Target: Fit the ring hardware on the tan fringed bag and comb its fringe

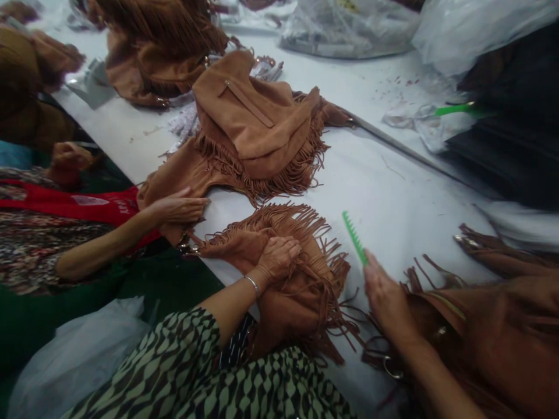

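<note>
My left hand, with a thin bracelet at the wrist, presses down on a brown fringed suede bag at the table's near edge. Its fingers are curled into the fringe and closed. In my right hand is a green comb, teeth pointing up and to the right, held over the table just right of the bag and apart from its fringe. Loose fringe strands spread from the bag toward the comb.
Left of me, a person's hand rests on another brown piece near a larger fringed bag. More brown bags lie at right. Plastic bags and a second green item are farther back on the white table.
</note>
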Action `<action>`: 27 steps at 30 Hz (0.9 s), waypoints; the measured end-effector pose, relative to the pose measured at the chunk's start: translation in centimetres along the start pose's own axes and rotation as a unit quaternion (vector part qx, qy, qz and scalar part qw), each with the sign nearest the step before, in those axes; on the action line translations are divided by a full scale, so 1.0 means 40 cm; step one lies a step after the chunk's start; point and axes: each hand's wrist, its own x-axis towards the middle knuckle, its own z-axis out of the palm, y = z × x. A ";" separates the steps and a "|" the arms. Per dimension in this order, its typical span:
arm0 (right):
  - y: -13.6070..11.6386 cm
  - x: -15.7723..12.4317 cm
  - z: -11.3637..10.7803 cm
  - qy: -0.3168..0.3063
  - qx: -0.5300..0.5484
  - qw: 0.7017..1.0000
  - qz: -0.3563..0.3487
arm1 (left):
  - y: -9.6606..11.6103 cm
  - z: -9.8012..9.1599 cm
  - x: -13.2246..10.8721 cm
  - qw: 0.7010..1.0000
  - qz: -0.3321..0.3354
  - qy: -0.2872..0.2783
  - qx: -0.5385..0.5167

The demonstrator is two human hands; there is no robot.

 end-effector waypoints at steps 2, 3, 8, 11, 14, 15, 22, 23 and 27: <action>-0.001 -0.129 0.059 -0.081 -0.014 0.997 0.014 | 0.001 0.000 -0.002 1.000 -0.001 0.001 -0.006; -0.001 -0.174 0.082 -0.109 -0.039 0.993 0.028 | 0.001 -0.001 -0.002 1.000 -0.001 0.000 -0.009; 0.000 -0.185 0.114 -0.092 -0.191 0.975 0.063 | 0.009 -0.011 0.001 1.000 -0.002 -0.008 -0.007; 0.002 -0.097 0.082 -0.084 -0.214 0.967 0.109 | 0.011 -0.012 0.001 1.000 0.004 -0.004 -0.004; 0.009 -0.013 0.049 -0.070 -0.211 0.964 0.148 | 0.011 -0.009 0.002 1.000 0.002 0.000 -0.003; 0.012 0.010 0.041 -0.063 -0.214 0.963 0.154 | 0.012 -0.008 0.002 1.000 -0.004 0.001 0.000; 0.020 0.114 0.015 -0.041 -0.228 0.962 0.148 | 0.017 0.001 0.006 0.999 -0.036 0.003 0.028; 0.017 0.119 0.013 -0.039 -0.230 0.961 0.147 | 0.018 0.000 0.006 0.999 -0.041 0.004 0.032; 0.001 0.102 0.010 -0.040 -0.230 0.964 0.125 | 0.041 -0.026 0.024 0.996 -0.078 -0.004 0.032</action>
